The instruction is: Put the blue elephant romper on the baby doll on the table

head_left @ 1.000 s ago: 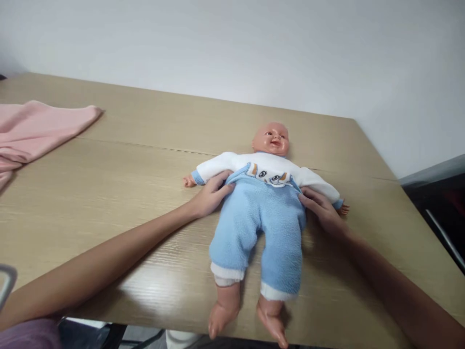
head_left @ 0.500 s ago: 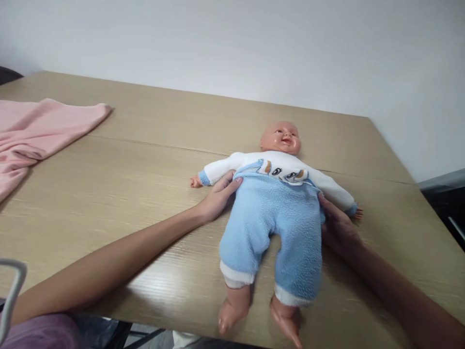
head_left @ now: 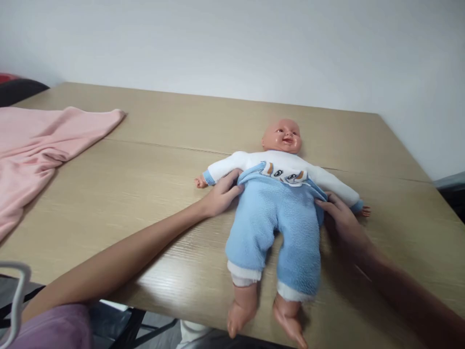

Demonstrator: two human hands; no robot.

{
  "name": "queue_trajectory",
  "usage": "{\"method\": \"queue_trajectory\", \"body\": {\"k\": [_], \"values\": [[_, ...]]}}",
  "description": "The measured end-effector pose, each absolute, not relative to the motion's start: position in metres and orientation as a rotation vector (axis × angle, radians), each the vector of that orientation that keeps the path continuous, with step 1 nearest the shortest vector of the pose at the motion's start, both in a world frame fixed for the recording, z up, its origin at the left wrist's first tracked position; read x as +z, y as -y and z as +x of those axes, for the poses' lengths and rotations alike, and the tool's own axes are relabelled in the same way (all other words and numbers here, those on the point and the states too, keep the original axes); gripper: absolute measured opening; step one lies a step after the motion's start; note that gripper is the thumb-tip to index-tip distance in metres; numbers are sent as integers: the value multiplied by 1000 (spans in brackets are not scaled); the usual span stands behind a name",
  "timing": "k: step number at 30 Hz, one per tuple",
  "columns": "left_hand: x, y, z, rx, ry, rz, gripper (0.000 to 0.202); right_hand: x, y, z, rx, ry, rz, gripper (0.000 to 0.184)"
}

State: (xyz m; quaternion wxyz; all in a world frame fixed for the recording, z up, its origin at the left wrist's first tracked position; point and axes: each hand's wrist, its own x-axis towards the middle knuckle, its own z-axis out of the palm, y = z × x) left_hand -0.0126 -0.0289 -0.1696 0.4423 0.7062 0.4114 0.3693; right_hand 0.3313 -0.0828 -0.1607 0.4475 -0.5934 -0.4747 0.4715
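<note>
A baby doll (head_left: 282, 137) lies on its back on the wooden table (head_left: 145, 184), head toward the wall, bare feet over the near edge. It wears a white top and light blue fleece trousers (head_left: 278, 228). My left hand (head_left: 220, 196) is closed on the trousers' waistband at the doll's left side, under its sleeve. My right hand (head_left: 341, 220) grips the waistband on the opposite side, fingers curled into the blue fabric beside the doll's other arm.
A pink cloth (head_left: 43, 145) is spread over the table's far left. A dark chair back (head_left: 18, 89) shows behind it. A white wall runs behind the table. A pale curved object (head_left: 14, 295) sits at the lower left edge.
The view has shifted left, so the doll sits further right and lower. Both hands stay at the trousers' waistband; the right hand's fingers have curled further into the fabric.
</note>
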Motion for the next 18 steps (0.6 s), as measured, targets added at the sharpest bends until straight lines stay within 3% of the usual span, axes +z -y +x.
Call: {"method": "queue_trajectory", "body": {"k": [4, 9, 13, 18], "values": [[-171, 37, -17, 850, -1088, 1892, 29, -162, 91, 330, 1148, 1100, -1543, 37], [-174, 49, -3, 896, -990, 1454, 35, -159, 93, 316, 1411, 874, -1419, 40], [-177, 56, 12, 1033, -845, 1048, 43, -151, 91, 308, 1444, 810, -1348, 44], [-173, 58, 24, 1130, -782, 782, 51, -149, 84, 307, 1401, 825, -1311, 61]]}}
